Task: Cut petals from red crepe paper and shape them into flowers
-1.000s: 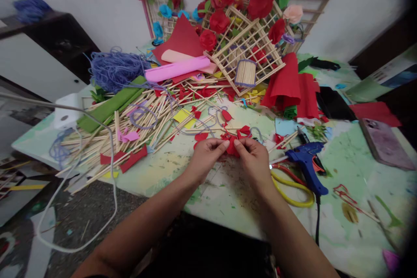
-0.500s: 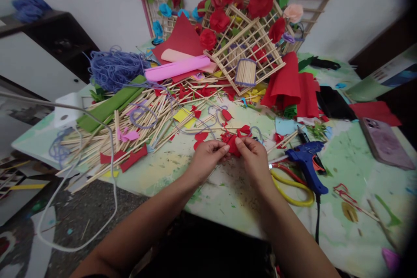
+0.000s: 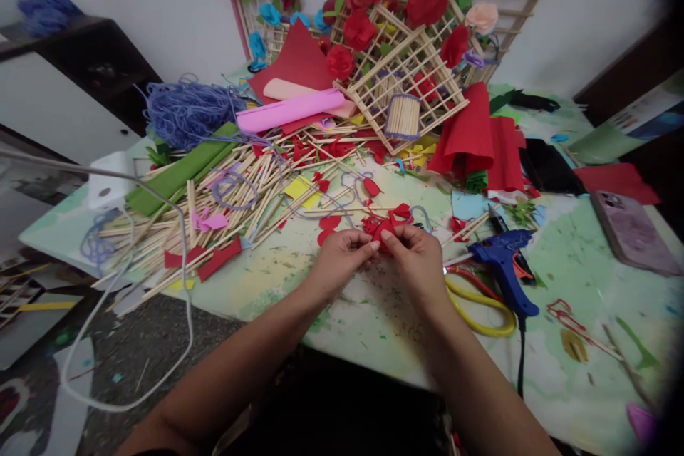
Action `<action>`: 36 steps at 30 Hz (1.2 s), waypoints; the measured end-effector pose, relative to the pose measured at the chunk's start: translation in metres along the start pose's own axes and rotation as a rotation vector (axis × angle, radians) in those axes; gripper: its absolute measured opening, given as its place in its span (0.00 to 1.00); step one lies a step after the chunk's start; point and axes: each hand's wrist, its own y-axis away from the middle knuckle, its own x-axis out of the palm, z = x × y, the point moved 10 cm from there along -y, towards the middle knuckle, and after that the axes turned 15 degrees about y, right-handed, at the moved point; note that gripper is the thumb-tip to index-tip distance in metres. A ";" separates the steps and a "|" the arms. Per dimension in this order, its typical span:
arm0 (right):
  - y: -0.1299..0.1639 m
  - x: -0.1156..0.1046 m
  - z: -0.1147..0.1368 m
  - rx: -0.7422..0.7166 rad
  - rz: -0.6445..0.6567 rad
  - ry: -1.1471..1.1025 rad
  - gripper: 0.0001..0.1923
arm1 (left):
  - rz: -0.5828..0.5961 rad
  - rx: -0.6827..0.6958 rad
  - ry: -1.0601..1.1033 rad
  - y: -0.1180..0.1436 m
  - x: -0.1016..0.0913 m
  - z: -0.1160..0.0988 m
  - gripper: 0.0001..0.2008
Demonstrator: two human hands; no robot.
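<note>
Small red paper piece (image 3: pixel 383 231) is sitting just above the table (image 3: pixel 374 328), center-front, pinched between both hands. It's lying right at the fingertips w/ no gap: left hand (image 3: pixel 342 261) is gripping its left edge, right hand (image 3: pixel 420 260) is gripping the right edge & top. Fingers of both hands are closed narrow on the paper, thumbs and forefingers meeting over it. Piece is crumpled, so no clear long axis; if anything it's running side to side betw. the two grips. Both hands are about equally near; right one is covering slightly more of it.

Around it: loose red scraps (image 3: pixel 327 226) are lying just beyond the fingers. Blue glue gun (image 3: pixel 502 265) is resting near the right hand, yellow-handled scissors (image 3: pixel 478 306) beside it. Wooden sticks (image 3: pixel 229 203) are piling up to the left, w/ purple yarn (image 3: pixel 184 110) and green paper roll (image 3: pixel 182 171) behind. Stick lattice w/ paper flowers (image 3: pixel 398 50) is leaning at the back. Phone (image 3: pixel 630 231) is lying well apart, far right.
</note>
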 end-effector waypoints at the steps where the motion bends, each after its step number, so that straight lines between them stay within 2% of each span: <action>1: 0.000 0.001 -0.001 0.002 0.011 0.001 0.12 | 0.000 0.005 -0.008 0.000 0.000 -0.001 0.10; 4: -0.001 0.003 -0.003 0.005 0.027 -0.015 0.12 | 0.000 0.007 -0.018 0.000 0.000 -0.001 0.10; 9: -0.001 -0.008 0.000 -0.016 -0.066 -0.080 0.13 | 0.038 -0.043 -0.031 0.002 0.003 0.005 0.11; 12: -0.002 -0.007 0.004 -0.021 -0.058 -0.140 0.14 | 0.025 -0.059 0.033 0.002 0.002 0.006 0.12; 17: -0.001 0.003 0.003 -0.005 0.023 -0.030 0.17 | 0.031 -0.060 0.137 0.003 0.002 0.006 0.12; 25: -0.001 -0.008 0.005 -0.032 -0.044 -0.034 0.19 | 0.052 -0.079 0.127 0.006 0.004 0.007 0.14; 27: -0.001 -0.006 0.007 -0.025 -0.022 -0.086 0.19 | 0.047 -0.064 0.140 0.006 0.004 0.005 0.13; 31: 0.001 0.010 0.015 -0.045 0.127 -0.217 0.16 | -0.003 0.004 0.178 0.006 -0.002 -0.003 0.13; 36: 0.002 0.013 0.014 -0.038 0.128 -0.204 0.18 | -0.037 0.040 0.259 0.006 -0.006 -0.007 0.12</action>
